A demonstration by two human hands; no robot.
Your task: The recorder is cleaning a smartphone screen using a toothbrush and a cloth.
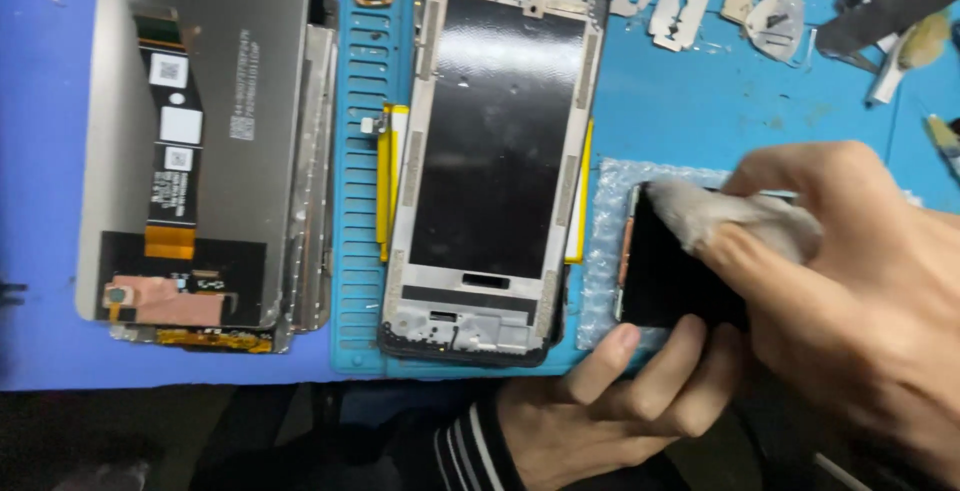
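Observation:
My right hand (850, 281) pinches a grey-white cloth (715, 213) and presses it on a black phone screen (665, 281) that lies on a piece of bubble wrap (610, 201). My left hand (610, 401) comes up from below, sleeve striped, its fingers curled against the near edge of the same screen. A phone frame (495, 161) with a black back panel lies to the left on the blue ribbed mat (360, 201), on top of yellow-edged parts.
At the far left a grey display panel (200, 101) with a black flex cable lies on a stack of similar panels. Along the top right are a razor blade (683, 1), picks, small metal parts and tools. The table's near edge runs below the mat.

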